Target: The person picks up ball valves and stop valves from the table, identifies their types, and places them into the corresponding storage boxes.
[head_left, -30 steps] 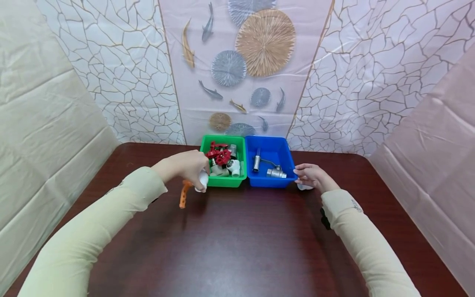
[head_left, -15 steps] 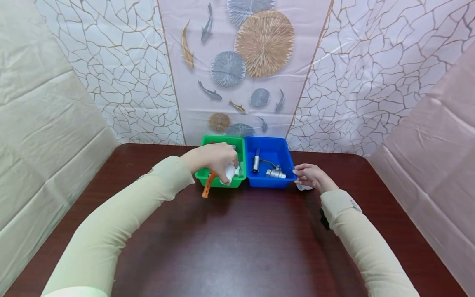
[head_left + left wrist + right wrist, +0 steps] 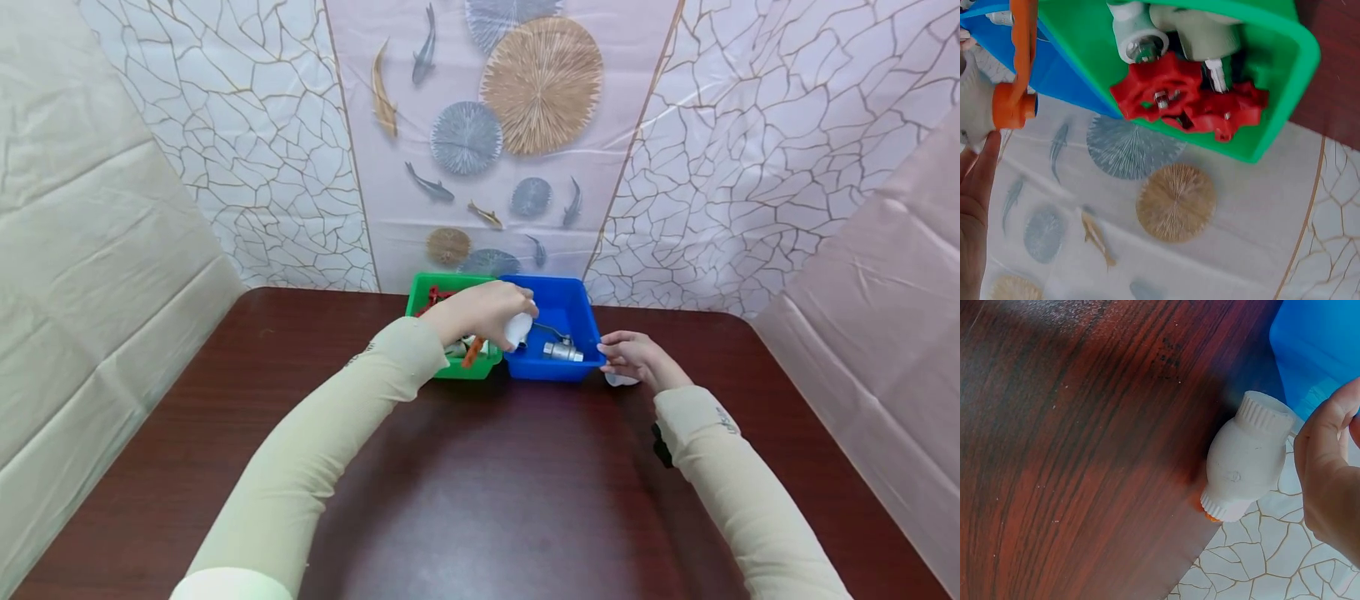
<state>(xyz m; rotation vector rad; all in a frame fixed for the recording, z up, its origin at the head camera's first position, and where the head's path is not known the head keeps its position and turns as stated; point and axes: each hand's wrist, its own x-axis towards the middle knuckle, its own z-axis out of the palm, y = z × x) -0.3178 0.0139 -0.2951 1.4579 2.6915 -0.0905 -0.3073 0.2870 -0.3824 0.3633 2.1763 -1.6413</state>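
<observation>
My left hand (image 3: 487, 308) grips a white plastic ball valve (image 3: 519, 330) by its body, above the place where the green bin (image 3: 459, 371) and the blue bin (image 3: 551, 292) meet. The valve's orange lever handle (image 3: 1022, 47) hangs down toward the green bin. At the blue bin's right front corner, my right hand (image 3: 633, 357) pinches the rim between thumb and fingers. Below that hand, a second white ball valve (image 3: 1249, 456) lies on the table, with a bit of orange showing under its lower end.
Inside the green bin are valves with red handwheels (image 3: 1160, 87) and pale pipe fittings (image 3: 1207, 37). A metal ball valve (image 3: 562, 350) with a lever lies in the blue bin. A patterned cloth wall (image 3: 480, 192) rises behind the dark wooden table (image 3: 480, 500).
My left hand has carried the white ball valve rightward, from the green bin's left side across it to the blue bin's left edge. The right hand stays at the blue bin's corner.
</observation>
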